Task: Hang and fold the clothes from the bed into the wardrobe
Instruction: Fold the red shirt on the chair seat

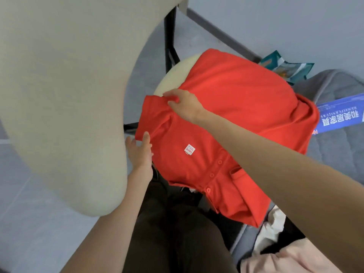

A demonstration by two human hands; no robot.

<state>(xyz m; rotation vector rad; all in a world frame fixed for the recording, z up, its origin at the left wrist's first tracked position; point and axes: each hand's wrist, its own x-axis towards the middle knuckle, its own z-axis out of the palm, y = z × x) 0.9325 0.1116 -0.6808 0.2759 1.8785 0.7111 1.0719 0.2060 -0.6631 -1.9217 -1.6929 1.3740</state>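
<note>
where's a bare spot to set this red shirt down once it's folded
Bare grey quilted bed lies between the blue printed leaflet and the red polo shirt. Grey floor is open beneath the big beige padded panel, lower left. Crowded: pink and cream clothes pile at near right, teal packet behind the shirt.

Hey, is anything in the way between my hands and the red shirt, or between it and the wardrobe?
Nothing visible separates them: the right hand pinches the red shirt at its sleeve, and the left hand touches the sleeve's edge. The wardrobe is not in view, so that path cannot be judged.
</note>
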